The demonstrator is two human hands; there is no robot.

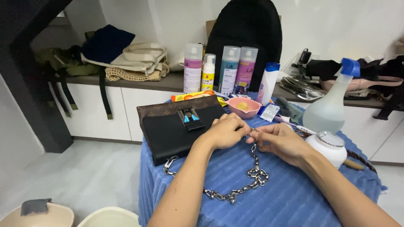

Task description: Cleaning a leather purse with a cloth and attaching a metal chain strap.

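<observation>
Silver chain (248, 178) in both hands – pink bowl (243, 107), yellow lump

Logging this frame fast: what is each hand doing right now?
Left hand: closed, pinching the upper end of the silver chain.
Right hand: closed, pinching the same chain end.

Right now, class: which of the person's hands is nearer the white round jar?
Right. The right hand lies just beside the white round jar; the left hand is farther off, by the black handbag.

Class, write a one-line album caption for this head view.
Both hands pinch a silver chain beside a black handbag.
</observation>
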